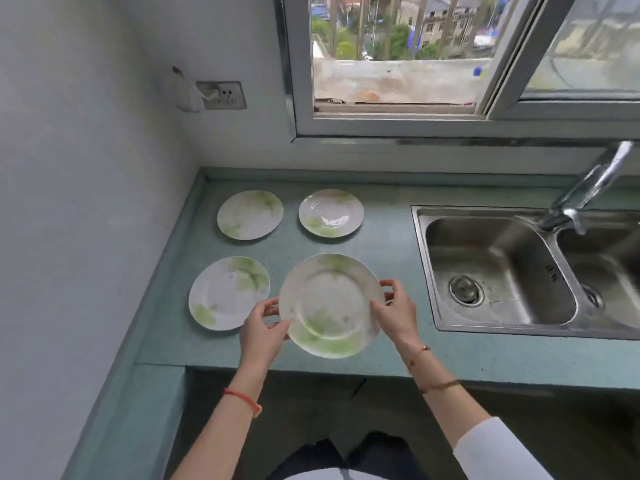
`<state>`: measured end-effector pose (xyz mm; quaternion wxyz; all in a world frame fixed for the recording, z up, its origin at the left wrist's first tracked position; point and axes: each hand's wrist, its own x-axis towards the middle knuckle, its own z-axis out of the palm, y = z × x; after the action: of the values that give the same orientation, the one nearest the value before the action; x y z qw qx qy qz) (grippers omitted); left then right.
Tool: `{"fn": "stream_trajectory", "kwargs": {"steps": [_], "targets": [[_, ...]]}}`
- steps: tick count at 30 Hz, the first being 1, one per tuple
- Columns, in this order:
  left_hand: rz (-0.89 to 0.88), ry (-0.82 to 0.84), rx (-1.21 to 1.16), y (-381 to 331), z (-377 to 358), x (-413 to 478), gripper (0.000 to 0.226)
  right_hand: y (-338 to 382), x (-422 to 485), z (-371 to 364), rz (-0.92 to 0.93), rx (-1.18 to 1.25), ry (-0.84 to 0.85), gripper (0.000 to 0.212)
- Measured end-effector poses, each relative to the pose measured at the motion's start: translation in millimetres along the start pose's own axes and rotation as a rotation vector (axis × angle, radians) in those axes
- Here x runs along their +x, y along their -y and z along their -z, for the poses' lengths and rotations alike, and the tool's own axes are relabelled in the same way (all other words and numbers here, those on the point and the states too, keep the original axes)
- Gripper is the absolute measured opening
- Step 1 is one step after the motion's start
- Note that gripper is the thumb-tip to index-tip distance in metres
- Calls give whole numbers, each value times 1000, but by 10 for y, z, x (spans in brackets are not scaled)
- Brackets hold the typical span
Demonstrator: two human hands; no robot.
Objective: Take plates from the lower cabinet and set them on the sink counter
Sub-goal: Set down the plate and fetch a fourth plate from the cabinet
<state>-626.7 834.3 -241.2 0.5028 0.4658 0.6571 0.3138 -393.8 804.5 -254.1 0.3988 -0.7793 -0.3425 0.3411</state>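
A white plate with green leaf print (330, 304) is held over the front of the green counter (391, 244), tilted slightly toward me. My left hand (263, 329) grips its left rim and my right hand (394, 311) grips its right rim. Three matching plates lie flat on the counter: one at the front left (228, 293), one at the back left (250, 214) and one at the back right (331, 213). The held plate sits just right of the front-left one.
A steel double sink (498, 271) with a chrome tap (588, 188) fills the counter's right side. A wall with a socket (221, 95) closes the left. A window (398, 57) stands behind. Below the counter edge is a dark open cabinet space (346, 403).
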Motion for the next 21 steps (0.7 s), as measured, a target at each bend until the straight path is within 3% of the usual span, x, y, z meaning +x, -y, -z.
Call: {"fn": "stream_trajectory", "kwargs": {"steps": [10,21], "targets": [[139,46,53,188,-122,885,45,-31,802,-561,-105,-188,35,35],[294,86,26,397,-318,1151,44,-254,1108,-760,-147,-367,108,38]]}}
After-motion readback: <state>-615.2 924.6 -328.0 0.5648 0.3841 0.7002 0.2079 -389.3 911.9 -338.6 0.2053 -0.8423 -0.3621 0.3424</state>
